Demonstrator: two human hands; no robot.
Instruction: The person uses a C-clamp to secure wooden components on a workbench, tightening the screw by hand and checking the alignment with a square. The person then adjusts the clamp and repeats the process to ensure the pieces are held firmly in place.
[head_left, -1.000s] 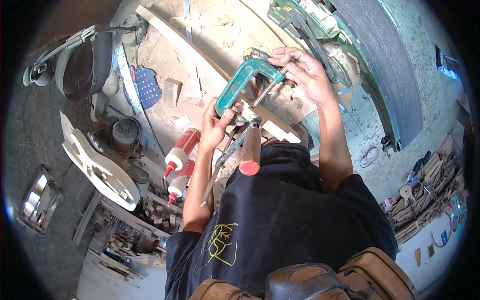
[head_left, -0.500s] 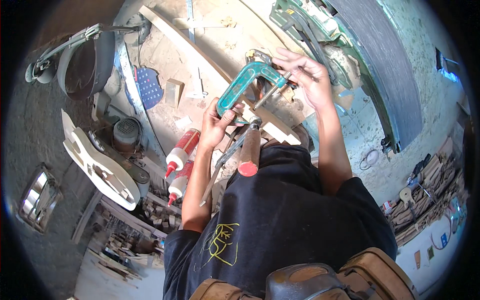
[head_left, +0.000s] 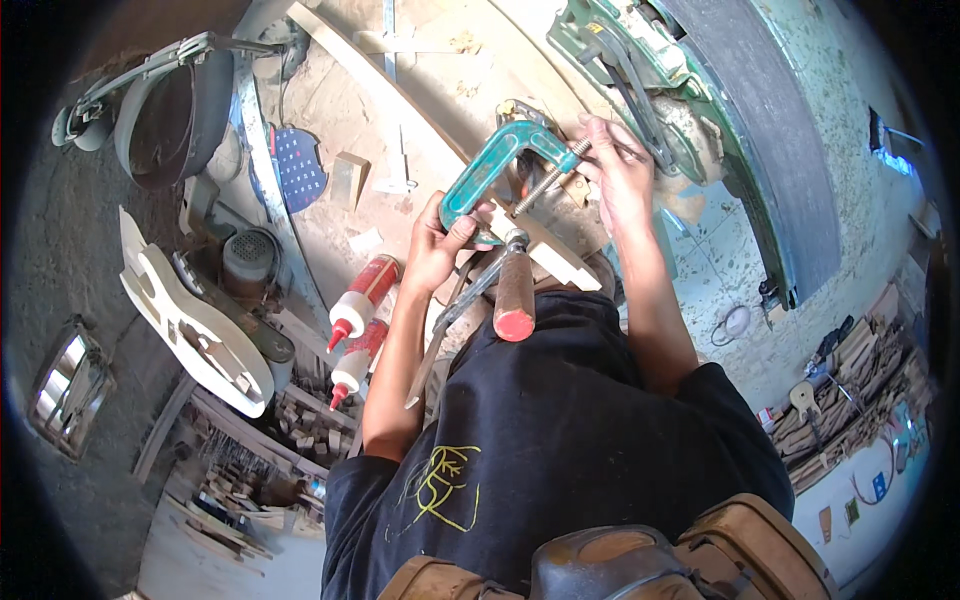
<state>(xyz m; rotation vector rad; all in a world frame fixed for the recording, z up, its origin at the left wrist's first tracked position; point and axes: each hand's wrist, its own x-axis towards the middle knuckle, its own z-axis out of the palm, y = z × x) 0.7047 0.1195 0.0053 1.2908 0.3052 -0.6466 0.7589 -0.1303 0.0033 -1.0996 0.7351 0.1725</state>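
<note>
My left hand [head_left: 435,248] is closed around the lower end of a green C-clamp [head_left: 488,168], thumb on its near side. At the clamp's other end, my right hand [head_left: 622,180] has its fingers bent in by the outer end of the threaded screw [head_left: 550,182], where a thin dark bar shows between them. The clamp straddles a pale wooden piece [head_left: 562,262] close to my body. A second clamp, with a red-tipped wooden handle [head_left: 515,295], sits on the same piece, its handle pointing toward me. The exact contact of the screw's tip is hard to see.
Two red-and-white glue bottles [head_left: 365,300] lie left of my left forearm. Beyond are a long wooden strip [head_left: 385,85], a metal caliper [head_left: 398,160] and a small wood block [head_left: 347,180]. A green machine [head_left: 640,90] stands far right; a pale guitar-shaped body [head_left: 205,335] is at left.
My right hand's fingers, spread beside the screw before, are now bent in at its outer end. The clamp and my left hand have shifted slightly to the right in view.
</note>
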